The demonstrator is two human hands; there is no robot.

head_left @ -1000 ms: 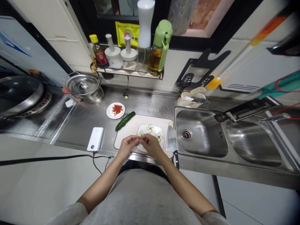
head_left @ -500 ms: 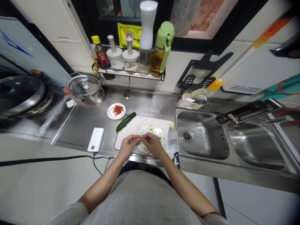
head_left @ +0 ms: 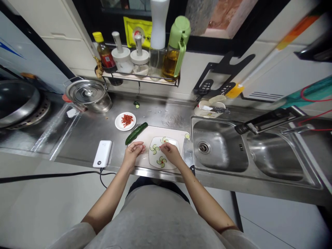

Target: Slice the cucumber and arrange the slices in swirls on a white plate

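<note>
On a pale cutting board (head_left: 142,161) lies a square white plate (head_left: 153,162) with pinwheels of cucumber slices (head_left: 161,161), some with red centres. My right hand (head_left: 169,152) is over the plate's right part, thumb and fingertips pinched on a tiny red piece (head_left: 160,146). My left hand (head_left: 133,154) hovers left of the plate, its fingers curled together near a small reddish bit; what it holds is too small to make out. A whole cucumber (head_left: 136,133) rests across the board's left edge. Red pieces (head_left: 127,120) fill the middle of a small round plate (head_left: 119,123).
A knife (head_left: 188,154) lies at the board's right edge, beside the double sink (head_left: 220,147). A white power bank (head_left: 102,154) with a cable is on the left. Behind stand a steel pot (head_left: 89,95) and a rack (head_left: 145,79) of bottles.
My hands have come apart: the left moved left off the plate, and the right stayed over it. More of the cucumber pinwheels shows. The whole view has shifted slightly.
</note>
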